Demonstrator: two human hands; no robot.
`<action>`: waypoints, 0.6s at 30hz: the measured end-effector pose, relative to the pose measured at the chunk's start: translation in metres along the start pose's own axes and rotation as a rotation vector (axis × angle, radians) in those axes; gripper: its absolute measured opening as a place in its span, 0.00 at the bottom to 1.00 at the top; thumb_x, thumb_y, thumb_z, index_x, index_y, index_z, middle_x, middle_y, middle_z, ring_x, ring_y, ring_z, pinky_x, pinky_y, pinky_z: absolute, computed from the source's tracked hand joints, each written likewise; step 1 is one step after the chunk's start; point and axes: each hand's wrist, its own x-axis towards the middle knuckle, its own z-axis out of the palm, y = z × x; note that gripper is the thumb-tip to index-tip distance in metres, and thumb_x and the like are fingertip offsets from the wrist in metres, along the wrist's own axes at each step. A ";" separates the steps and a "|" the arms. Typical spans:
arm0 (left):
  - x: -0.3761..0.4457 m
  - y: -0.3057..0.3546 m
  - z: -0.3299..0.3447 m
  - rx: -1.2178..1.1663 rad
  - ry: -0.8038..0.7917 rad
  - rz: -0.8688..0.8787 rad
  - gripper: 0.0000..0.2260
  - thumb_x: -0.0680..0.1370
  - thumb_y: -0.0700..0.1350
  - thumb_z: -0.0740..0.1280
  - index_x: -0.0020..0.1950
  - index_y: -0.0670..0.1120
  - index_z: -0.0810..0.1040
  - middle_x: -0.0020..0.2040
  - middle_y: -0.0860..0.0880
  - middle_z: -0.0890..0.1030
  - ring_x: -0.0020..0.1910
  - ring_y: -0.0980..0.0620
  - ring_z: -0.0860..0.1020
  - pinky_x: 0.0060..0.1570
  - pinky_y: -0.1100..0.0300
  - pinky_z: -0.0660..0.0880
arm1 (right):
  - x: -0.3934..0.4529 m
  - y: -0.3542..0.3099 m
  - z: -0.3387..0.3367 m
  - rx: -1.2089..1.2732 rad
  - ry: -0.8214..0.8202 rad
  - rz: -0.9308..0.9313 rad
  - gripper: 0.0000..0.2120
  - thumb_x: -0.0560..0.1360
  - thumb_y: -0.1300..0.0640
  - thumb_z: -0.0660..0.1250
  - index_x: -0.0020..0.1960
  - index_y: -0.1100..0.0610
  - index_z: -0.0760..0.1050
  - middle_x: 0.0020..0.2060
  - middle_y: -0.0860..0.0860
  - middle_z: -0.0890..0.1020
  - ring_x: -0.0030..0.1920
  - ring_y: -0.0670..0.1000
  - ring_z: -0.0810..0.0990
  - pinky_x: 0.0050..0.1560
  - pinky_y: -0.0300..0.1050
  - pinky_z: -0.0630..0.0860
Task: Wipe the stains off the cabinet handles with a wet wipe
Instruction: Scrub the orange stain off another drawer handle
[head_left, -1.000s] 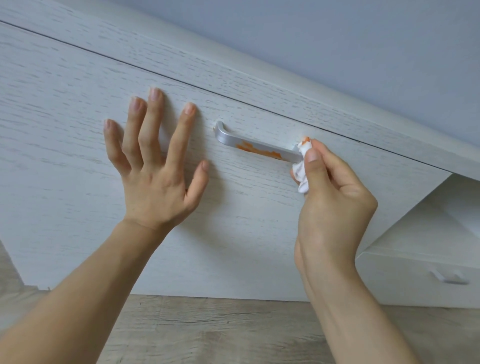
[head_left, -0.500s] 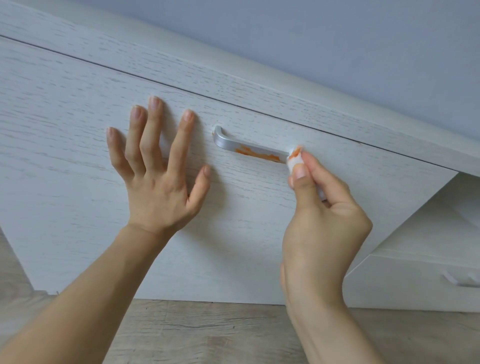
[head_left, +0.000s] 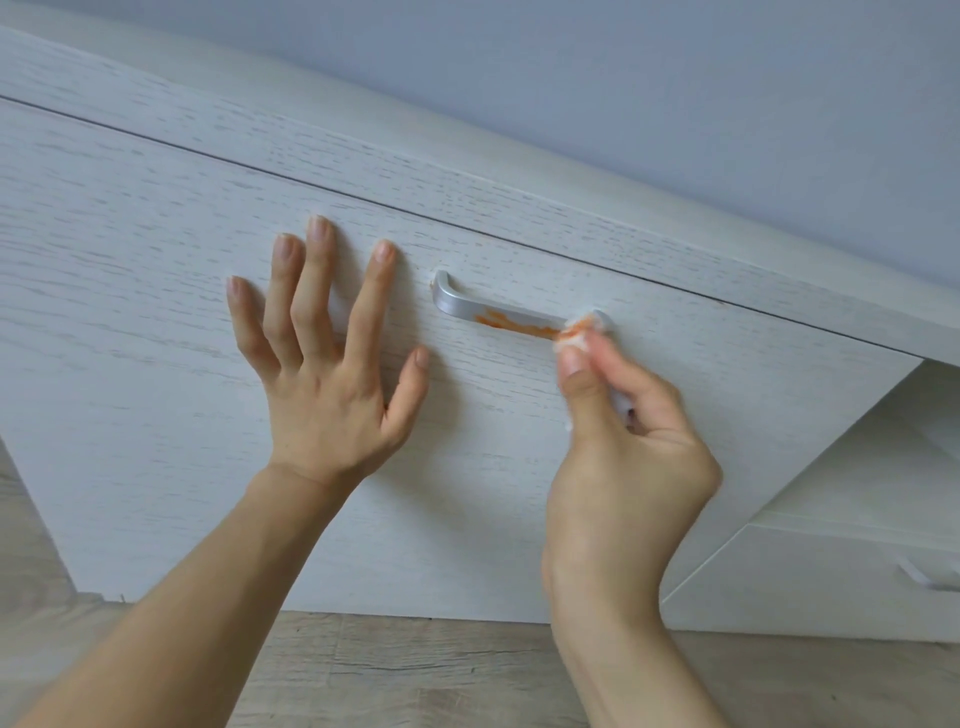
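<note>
At the right end of the handle (head_left: 519, 312), a wet wipe (head_left: 574, 335) is being pinched betw. thumb and fingers of the right hand (head_left: 623, 452) and pressed onto the metal. The wipe is already being tinted orange where it is touching the bar. The left hand (head_left: 327, 374) is being held flat on the drawer front (head_left: 156, 415), fingers straight and spread, gripping nothing, just beside the handle's left end but not touching it.

The relation that is mattering for the next stroke: the handle's long axis is running from upper left down to lower right across the drawer front, and the orange stain (head_left: 511, 325) is lying along its lower edge, approx. mid-bar, just left of the wipe. So the dirt is being left to the left of the wiping hand, toward the braced hand. Judged from this, a stroke along the bar, leftward and slightly up, is being called for, w/ the wipe kept wrapped over the lower edge. The right hand is clearly the nearer one and is already being positioned for it.

The stain is being judged largely uncleared. A second handle (head_left: 930, 577) is being glimpsed at lower right on another drawer, partly cut off; its condition cannot be told.
</note>
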 end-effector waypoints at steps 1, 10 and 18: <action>0.000 0.000 0.000 0.004 -0.001 0.001 0.27 0.79 0.56 0.55 0.75 0.44 0.61 0.72 0.37 0.59 0.71 0.37 0.55 0.71 0.45 0.43 | -0.004 0.002 0.001 -0.010 -0.031 -0.022 0.09 0.69 0.70 0.71 0.42 0.56 0.81 0.43 0.54 0.84 0.46 0.44 0.84 0.47 0.31 0.77; -0.001 -0.006 -0.002 -0.008 -0.018 0.039 0.27 0.79 0.55 0.56 0.75 0.45 0.62 0.71 0.39 0.57 0.71 0.37 0.55 0.72 0.48 0.42 | 0.003 0.011 -0.006 -0.210 0.104 -0.281 0.13 0.72 0.65 0.71 0.54 0.55 0.78 0.46 0.47 0.79 0.48 0.44 0.81 0.50 0.32 0.74; -0.001 -0.003 0.003 0.006 0.003 0.009 0.26 0.79 0.56 0.56 0.74 0.44 0.62 0.71 0.39 0.57 0.72 0.37 0.54 0.72 0.47 0.41 | 0.019 0.018 -0.013 -0.424 -0.045 -0.594 0.12 0.72 0.65 0.72 0.55 0.59 0.79 0.44 0.44 0.77 0.45 0.41 0.79 0.49 0.32 0.74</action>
